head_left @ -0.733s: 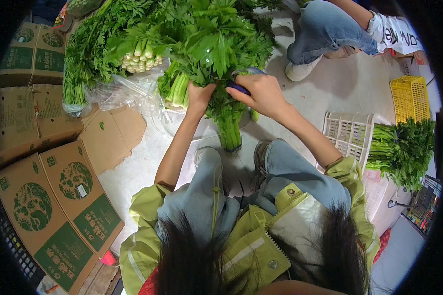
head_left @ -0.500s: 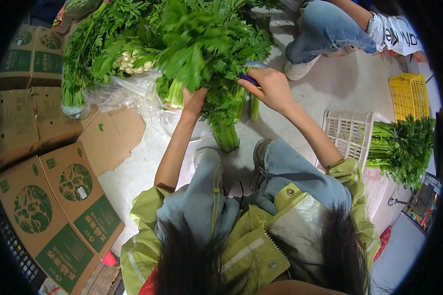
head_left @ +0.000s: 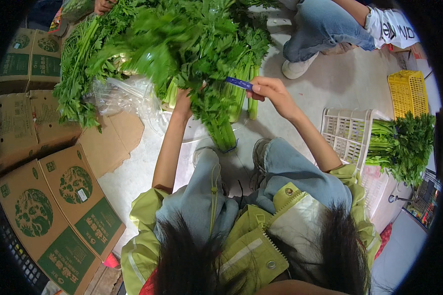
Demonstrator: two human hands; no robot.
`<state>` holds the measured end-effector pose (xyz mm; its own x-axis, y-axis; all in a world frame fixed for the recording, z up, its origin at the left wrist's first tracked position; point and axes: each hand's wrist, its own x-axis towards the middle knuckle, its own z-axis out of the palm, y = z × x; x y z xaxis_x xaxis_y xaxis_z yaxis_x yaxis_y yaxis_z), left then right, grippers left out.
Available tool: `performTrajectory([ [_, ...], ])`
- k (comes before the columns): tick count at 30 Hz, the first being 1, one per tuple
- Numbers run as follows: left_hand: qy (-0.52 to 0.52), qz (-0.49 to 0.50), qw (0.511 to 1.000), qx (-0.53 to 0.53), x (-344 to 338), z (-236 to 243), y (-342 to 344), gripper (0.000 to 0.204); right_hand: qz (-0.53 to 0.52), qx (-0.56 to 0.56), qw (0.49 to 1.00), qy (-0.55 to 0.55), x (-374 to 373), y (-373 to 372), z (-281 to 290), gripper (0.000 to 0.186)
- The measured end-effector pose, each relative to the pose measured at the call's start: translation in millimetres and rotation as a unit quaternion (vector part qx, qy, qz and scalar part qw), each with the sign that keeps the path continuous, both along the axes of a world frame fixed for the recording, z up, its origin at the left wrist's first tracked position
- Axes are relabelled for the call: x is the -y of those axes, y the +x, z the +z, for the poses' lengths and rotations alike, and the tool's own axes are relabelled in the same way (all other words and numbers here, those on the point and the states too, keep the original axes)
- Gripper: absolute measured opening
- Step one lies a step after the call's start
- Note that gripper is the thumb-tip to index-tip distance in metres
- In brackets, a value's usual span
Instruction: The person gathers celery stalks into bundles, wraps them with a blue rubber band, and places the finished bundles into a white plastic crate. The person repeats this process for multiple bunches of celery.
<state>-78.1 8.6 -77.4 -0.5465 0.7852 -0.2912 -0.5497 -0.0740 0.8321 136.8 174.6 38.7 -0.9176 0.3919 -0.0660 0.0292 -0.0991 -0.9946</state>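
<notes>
Pinched between thumb and fingers, a blue strip (head_left: 238,82) runs leftward from the right hand (head_left: 276,96) to the leaves; whether its far end is fixed there cannot be told. Leaves cover the fingers of the left hand (head_left: 183,103) — what it closes on, if anything, is hidden.

Largest nearby are the brown cartons (head_left: 59,209) on the left, seemingly kept aside to leave working room before the knees. Then comes the celery heap (head_left: 206,44), piled ahead, probably for easy reach. At the right sits a white crate (head_left: 364,140), with bundled celery (head_left: 403,147) at its far side, leaves outward, perhaps to spare them crushing. Beyond it stands a smaller yellow basket (head_left: 408,93). Plastic film (head_left: 125,98) lies crumpled left of the left hand.

Between the forearms, the nearest celery bunch (head_left: 220,133) points its stalk ends toward the person's feet, an angle that likely suits both hands. Smallest is a blue band (head_left: 230,149) at those ends — presumably holding the stalks together.
</notes>
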Motion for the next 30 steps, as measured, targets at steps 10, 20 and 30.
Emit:
performTrajectory([
  [10, 0.015, -0.064, 0.993, 0.095, -2, -24, -15, 0.035, -0.005, -0.046, 0.986, -0.159, -38, -29, -71, 0.029],
  [20, 0.038, -0.102, 0.988, 0.114, -8, -44, -14, 0.035, -0.029, 0.034, 0.994, 0.098, -36, -24, -95, 0.030],
  [30, -0.015, -0.112, 0.987, 0.113, -20, -10, 4, 0.043, -0.081, 0.083, 0.929, 0.352, -8, -26, -58, 0.031],
])
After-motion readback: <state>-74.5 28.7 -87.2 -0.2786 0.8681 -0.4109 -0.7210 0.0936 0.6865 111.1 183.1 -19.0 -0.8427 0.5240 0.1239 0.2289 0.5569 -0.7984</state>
